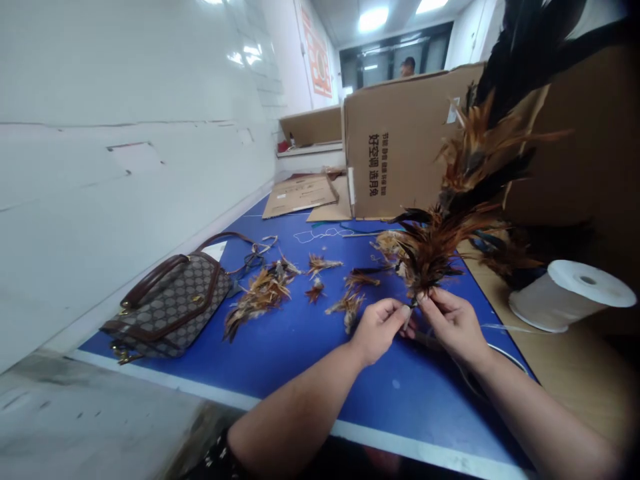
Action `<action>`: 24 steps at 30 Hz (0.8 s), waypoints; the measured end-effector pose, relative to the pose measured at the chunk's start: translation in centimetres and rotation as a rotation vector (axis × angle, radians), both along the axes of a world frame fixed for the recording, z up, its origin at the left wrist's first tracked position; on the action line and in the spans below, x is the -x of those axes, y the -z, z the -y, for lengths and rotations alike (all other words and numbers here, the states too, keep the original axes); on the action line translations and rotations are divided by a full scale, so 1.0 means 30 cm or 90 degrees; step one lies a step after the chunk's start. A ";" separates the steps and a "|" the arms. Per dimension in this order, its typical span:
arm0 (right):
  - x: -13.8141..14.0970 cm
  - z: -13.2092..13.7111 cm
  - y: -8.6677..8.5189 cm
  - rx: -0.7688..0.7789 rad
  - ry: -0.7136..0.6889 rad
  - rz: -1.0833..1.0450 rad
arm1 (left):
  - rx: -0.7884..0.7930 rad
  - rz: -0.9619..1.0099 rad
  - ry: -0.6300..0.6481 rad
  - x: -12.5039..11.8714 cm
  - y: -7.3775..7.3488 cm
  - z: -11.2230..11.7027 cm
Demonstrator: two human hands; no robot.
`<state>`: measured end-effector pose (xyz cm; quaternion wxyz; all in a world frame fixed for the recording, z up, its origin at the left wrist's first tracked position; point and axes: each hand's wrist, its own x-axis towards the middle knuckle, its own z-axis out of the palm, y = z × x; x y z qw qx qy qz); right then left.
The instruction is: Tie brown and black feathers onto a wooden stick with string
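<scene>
- One tall feather bundle (435, 247) leans up and to the right, its lower end held above the right part of the blue tabletop (300, 360).
- The left hand (380, 328) pinches the bundle's lower end between thumb and fingers.
- The right hand (453, 327) grips just beside it, thumb and fingers closed on the base of the feathers.
- Several small feather tufts (347, 305) lie loose left of the hands, with a larger feather pile (263, 291) near the brown handbag (180, 303).
- A white spool (575, 297) stands right of the right hand on a wooden surface (565, 363), dark feathers (510, 253) behind it.
- A big cardboard box (400, 153) stands beyond, near flat cardboard (300, 195) and white string (325, 234).
</scene>
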<state>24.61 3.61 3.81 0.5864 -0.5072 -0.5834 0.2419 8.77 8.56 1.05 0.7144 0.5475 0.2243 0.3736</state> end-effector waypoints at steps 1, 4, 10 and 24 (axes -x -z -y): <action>0.001 0.003 -0.002 0.009 -0.001 -0.011 | 0.016 0.001 0.028 0.001 0.001 0.000; 0.000 0.010 0.003 0.062 -0.056 -0.071 | 0.045 0.011 0.078 0.007 0.004 -0.003; -0.014 0.016 0.008 0.102 -0.104 -0.098 | 0.062 0.010 0.100 0.013 0.014 -0.007; 0.030 0.012 -0.025 0.021 0.056 0.062 | 0.062 0.042 -0.029 -0.015 0.020 0.006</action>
